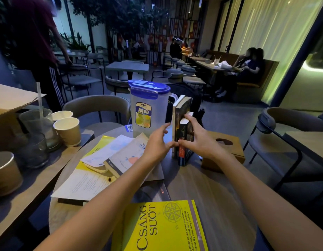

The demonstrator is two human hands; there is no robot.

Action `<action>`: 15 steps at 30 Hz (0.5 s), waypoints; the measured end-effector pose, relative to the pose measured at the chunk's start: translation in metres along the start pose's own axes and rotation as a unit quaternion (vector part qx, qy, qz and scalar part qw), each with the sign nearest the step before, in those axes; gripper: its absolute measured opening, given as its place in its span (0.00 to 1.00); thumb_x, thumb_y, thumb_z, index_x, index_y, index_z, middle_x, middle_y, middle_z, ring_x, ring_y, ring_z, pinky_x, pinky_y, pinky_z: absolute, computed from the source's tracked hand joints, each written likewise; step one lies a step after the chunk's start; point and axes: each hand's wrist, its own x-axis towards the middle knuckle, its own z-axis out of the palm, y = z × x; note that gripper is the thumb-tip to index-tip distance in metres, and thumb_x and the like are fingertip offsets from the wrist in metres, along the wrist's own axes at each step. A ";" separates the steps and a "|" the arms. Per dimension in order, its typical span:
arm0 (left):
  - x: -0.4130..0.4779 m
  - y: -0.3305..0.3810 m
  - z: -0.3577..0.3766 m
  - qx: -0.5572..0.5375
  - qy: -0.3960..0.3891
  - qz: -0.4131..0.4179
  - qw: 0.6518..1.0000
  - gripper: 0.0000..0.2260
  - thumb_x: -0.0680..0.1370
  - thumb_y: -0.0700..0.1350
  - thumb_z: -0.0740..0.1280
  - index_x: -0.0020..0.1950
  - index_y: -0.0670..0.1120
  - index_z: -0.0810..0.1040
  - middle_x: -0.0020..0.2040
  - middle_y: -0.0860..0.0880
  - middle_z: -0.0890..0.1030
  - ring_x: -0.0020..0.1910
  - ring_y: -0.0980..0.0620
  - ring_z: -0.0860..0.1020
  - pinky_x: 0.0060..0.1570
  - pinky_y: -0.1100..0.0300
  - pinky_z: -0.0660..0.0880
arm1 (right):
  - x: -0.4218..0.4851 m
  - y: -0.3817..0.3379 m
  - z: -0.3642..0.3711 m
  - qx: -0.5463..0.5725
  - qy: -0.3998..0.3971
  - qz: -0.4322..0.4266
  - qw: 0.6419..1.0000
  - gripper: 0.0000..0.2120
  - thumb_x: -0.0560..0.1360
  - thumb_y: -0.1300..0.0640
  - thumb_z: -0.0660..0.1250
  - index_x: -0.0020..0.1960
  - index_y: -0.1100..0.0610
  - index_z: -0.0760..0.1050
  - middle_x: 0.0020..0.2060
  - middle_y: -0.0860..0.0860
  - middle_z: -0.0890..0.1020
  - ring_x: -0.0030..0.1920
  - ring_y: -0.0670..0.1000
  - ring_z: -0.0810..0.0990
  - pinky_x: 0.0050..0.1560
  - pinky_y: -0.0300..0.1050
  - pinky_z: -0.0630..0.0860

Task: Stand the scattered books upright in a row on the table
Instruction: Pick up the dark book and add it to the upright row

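Observation:
Two or three books stand upright side by side (182,113) near the far middle of the round table (216,192). My right hand (197,140) grips the shorter dark book (184,154), thumb on its spine and fingers over its top. My left hand (158,144) is open, its fingertips touching the white spine of the tall book. Several books lie flat and overlapping at the left (110,160). A large yellow book (164,227) lies flat at the near edge, with a dark book (153,192) partly under my left arm.
A clear plastic pitcher with a blue lid (148,107) stands just left of the upright books. A wooden tissue box (227,151) sits right of them. Paper cups (68,131) and glasses (37,127) crowd the side table at left. Chairs surround the table; people are behind.

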 end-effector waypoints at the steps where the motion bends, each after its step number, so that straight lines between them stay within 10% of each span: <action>1: 0.002 0.000 0.001 -0.003 -0.012 -0.001 1.000 0.35 0.73 0.44 0.76 0.78 0.49 0.65 0.66 0.46 0.77 0.65 0.50 0.74 0.60 0.59 0.72 | 0.001 0.001 0.000 0.004 -0.004 -0.001 1.000 0.44 0.74 0.53 0.76 0.79 0.43 0.52 0.73 0.52 0.70 0.70 0.51 0.73 0.66 0.49 0.74; 6: 0.008 -0.002 0.008 -0.023 -0.010 0.031 0.999 0.31 0.75 0.40 0.73 0.77 0.50 0.67 0.65 0.48 0.79 0.63 0.56 0.75 0.56 0.66 0.74 | 0.004 0.009 -0.001 0.026 0.000 -0.014 1.000 0.43 0.74 0.56 0.75 0.79 0.44 0.53 0.73 0.52 0.70 0.71 0.50 0.73 0.69 0.49 0.73; 11: 0.013 0.001 0.012 -0.054 0.015 0.065 0.996 0.29 0.77 0.37 0.71 0.76 0.52 0.68 0.61 0.50 0.81 0.59 0.55 0.80 0.59 0.57 0.79 | 0.010 0.014 0.001 0.026 0.015 -0.026 0.999 0.42 0.75 0.58 0.74 0.80 0.47 0.53 0.72 0.50 0.72 0.65 0.40 0.75 0.54 0.26 0.72; 15: 0.016 0.000 0.011 -0.066 0.036 0.074 0.994 0.27 0.77 0.35 0.70 0.75 0.51 0.70 0.59 0.51 0.81 0.58 0.56 0.80 0.54 0.68 0.78 | 0.012 0.015 0.003 0.029 0.020 -0.035 0.999 0.40 0.75 0.61 0.73 0.79 0.49 0.55 0.68 0.48 0.74 0.57 0.32 0.76 0.51 0.22 0.71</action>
